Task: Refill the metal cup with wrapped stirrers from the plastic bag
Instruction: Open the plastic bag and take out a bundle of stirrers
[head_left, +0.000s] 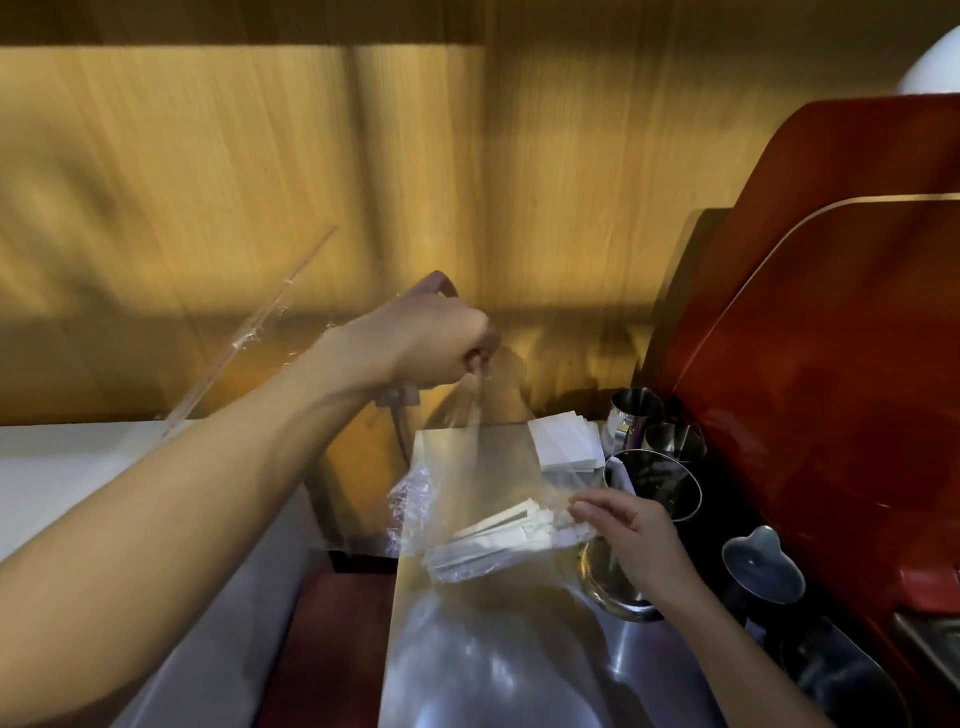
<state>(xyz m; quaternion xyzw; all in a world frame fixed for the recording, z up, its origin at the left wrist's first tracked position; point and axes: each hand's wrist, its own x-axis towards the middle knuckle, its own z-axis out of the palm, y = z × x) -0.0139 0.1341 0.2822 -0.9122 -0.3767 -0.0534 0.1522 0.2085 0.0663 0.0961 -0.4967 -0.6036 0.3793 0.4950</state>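
My left hand (441, 340) is raised in a fist, pinching the top of a clear plastic bag (467, 457) and holding it up. The bag hangs down over the steel counter. A bundle of white wrapped stirrers (498, 538) lies in its lower part, roughly level and pointing right. My right hand (626, 540) grips the right end of that bundle through the bag, fingers curled on it. Directly under this hand stands a metal cup (610, 587), mostly hidden by the hand and the bag; its shiny rim shows.
Several steel pitchers (654, 483) stand to the right, against a red machine (831, 364). A stack of white napkins (566, 441) lies behind the bag. A wooden wall (260, 182) is at the back; a white counter (62, 467) sits left.
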